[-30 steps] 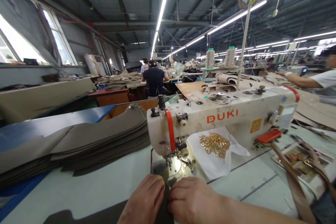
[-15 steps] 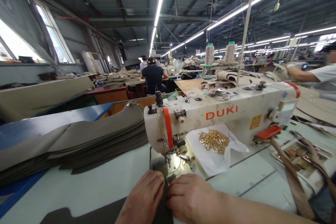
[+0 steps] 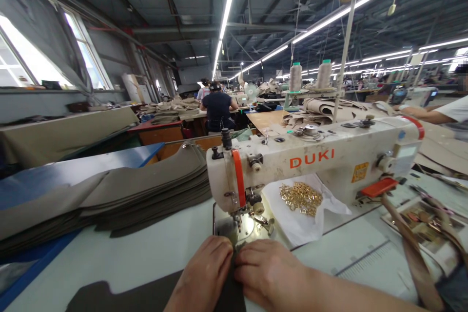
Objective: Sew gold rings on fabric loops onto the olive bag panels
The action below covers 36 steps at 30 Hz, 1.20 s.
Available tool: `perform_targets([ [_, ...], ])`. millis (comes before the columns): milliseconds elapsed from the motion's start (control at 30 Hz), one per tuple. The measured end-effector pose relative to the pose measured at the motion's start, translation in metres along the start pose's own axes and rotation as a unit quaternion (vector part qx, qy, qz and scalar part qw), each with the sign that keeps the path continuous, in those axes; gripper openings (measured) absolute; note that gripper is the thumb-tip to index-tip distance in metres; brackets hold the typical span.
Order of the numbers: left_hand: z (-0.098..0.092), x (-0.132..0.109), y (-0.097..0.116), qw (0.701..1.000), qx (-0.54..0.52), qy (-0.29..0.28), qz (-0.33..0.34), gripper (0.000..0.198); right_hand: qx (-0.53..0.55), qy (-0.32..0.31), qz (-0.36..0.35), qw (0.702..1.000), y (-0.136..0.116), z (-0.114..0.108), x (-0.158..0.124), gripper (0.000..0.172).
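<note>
Both hands are close together just in front of the presser foot of a white sewing machine (image 3: 310,156). My left hand (image 3: 206,270) is closed, its curled fingers gripping a dark grey-brown fabric panel (image 3: 146,295). On the other side of the panel's narrow part, my right hand (image 3: 268,268) pinches the same panel, fingers bent and pressed together. The panel spreads flat to the left and runs below the picture's lower edge. Its far end lies between my fingertips, close to the metal needle plate (image 3: 246,229). My fingers hide the edge itself.
Left lies a stack of dark panels (image 3: 153,190). Gold metal rings (image 3: 302,197) rest on white paper (image 3: 292,226) under the machine arm. A tray of small parts (image 3: 420,222), with straps across it, stands right. Thread cones (image 3: 323,75) rise behind; a co-worker's arm (image 3: 427,114) reaches in at right.
The view has swung slightly left, so everything appears a little farther right. My hands keep their grip on the panel and stay at nearly the same place before the presser foot.
</note>
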State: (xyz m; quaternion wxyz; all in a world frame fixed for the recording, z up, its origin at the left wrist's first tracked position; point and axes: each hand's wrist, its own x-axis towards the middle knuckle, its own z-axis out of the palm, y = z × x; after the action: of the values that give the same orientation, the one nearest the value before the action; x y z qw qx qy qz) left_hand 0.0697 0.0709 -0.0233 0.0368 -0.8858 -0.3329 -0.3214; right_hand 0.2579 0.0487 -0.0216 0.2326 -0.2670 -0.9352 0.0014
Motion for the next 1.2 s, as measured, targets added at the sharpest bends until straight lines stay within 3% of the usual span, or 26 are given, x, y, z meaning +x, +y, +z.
perform_targets([
  [233,-0.004,-0.003,0.003,1.000,-0.016,-0.013,-0.011,0.021,0.021,-0.012,0.044,0.999,-0.002,-0.008,0.003,0.016],
  [500,-0.007,-0.006,0.006,1.000,-0.014,0.018,-0.009,0.022,-0.059,-0.021,0.037,0.997,-0.004,-0.001,0.007,0.011],
  [767,0.005,0.012,-0.005,0.999,-0.021,0.040,0.008,0.021,-0.124,-0.048,0.019,0.991,0.016,-0.003,0.011,0.010],
  [1200,0.016,0.029,-0.024,0.999,-0.009,0.036,-0.012,0.019,-0.101,-0.032,0.036,0.994,0.034,0.002,0.014,0.009],
])
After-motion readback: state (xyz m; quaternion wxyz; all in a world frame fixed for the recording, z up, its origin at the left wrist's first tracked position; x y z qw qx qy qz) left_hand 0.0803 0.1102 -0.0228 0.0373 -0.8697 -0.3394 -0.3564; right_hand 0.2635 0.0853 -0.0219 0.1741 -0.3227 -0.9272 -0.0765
